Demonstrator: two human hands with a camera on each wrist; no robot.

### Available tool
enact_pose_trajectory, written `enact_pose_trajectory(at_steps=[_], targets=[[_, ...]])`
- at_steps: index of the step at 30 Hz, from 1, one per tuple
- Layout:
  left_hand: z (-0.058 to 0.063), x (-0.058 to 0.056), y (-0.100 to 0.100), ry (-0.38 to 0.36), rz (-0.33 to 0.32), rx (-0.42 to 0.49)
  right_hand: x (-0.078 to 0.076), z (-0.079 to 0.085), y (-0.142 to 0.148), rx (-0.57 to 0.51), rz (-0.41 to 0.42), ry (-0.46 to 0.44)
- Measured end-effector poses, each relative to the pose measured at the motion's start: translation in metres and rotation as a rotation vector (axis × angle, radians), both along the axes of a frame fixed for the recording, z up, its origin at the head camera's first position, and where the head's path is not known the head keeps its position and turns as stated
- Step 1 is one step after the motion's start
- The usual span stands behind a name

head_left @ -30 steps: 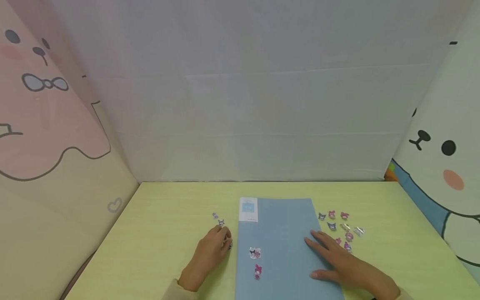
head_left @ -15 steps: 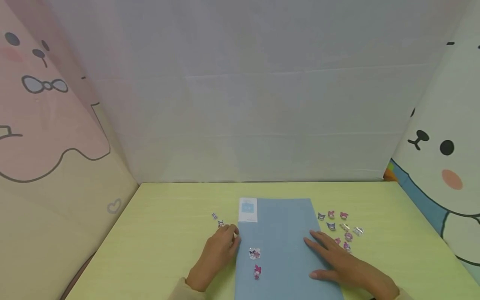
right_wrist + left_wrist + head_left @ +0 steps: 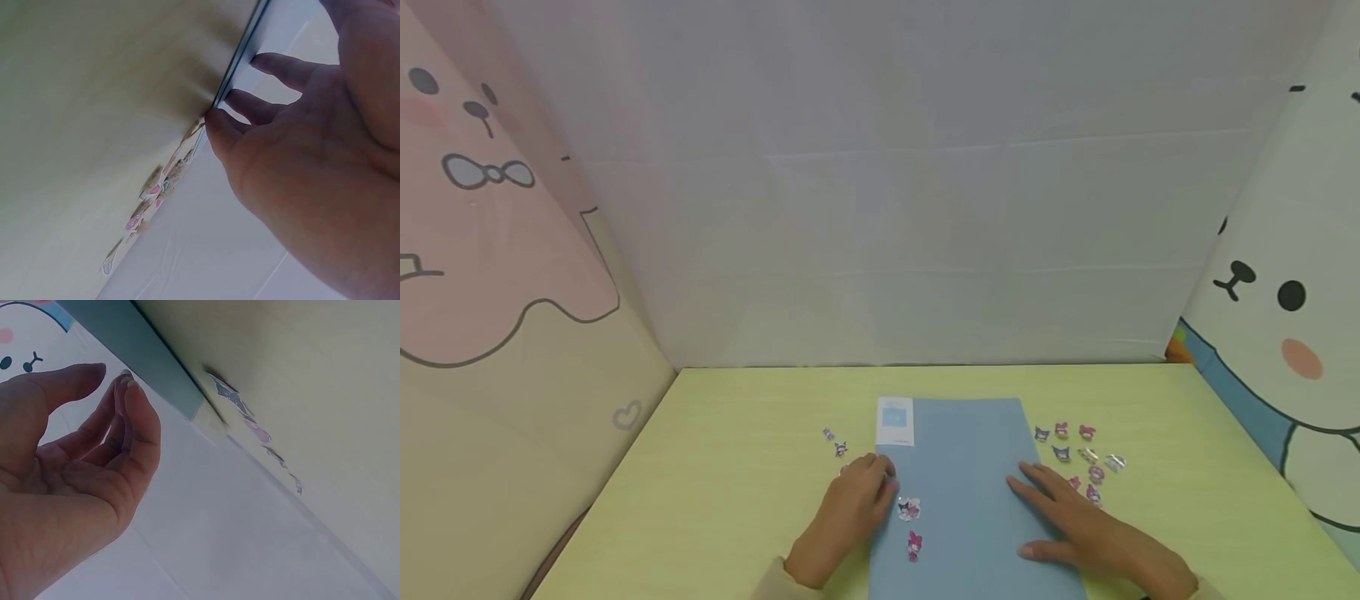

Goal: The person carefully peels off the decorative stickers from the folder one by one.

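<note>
A blue folder (image 3: 970, 467) with a white label (image 3: 896, 421) at its top left lies on the table. Near its left edge, two small cartoon stickers (image 3: 909, 508) sit one above the other on the cover. My left hand (image 3: 857, 504) is over that edge, beside the upper sticker. In the left wrist view its fingers are loosely curved, the thumb apart from them, with nothing visible in between. My right hand (image 3: 1075, 525) rests on the folder's right side with fingers spread; the right wrist view shows the fingertips (image 3: 219, 128) at the folder's edge.
Several loose cartoon stickers (image 3: 1061, 454) lie on the table right of the folder. To its left are a few more stickers (image 3: 840, 449), partly hidden by my left hand. Printed curtains (image 3: 512, 250) stand on both sides and a pale one (image 3: 925, 208) at the back.
My left hand has moved right, from the stickers on the table to over the folder's left edge. The right hand has stayed in place.
</note>
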State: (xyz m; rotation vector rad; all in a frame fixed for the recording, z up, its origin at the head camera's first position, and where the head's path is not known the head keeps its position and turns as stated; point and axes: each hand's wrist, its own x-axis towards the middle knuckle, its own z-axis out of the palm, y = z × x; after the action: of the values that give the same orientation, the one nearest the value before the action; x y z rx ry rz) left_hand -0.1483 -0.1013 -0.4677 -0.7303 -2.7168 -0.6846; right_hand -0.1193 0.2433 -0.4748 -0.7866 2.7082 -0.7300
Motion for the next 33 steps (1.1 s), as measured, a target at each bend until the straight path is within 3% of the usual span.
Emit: enact_pose_trajectory(at_steps=[6,12,22,33], targets=[[-0.001,0.001,0.006,0.029,-0.036,-0.009,0.000,0.001,0.000,-0.007,-0.007,-0.026],[-0.004,0.002,0.010,0.046,-0.075,-0.012,0.000,-0.001,0.001,-0.005,0.003,0.013],[-0.002,0.004,0.014,-0.061,-0.094,-0.047,0.000,0.000,0.001,-0.010,0.003,-0.011],[-0.003,0.005,0.013,-0.046,-0.152,-0.047,0.000,-0.001,0.000,0.005,0.002,0.011]])
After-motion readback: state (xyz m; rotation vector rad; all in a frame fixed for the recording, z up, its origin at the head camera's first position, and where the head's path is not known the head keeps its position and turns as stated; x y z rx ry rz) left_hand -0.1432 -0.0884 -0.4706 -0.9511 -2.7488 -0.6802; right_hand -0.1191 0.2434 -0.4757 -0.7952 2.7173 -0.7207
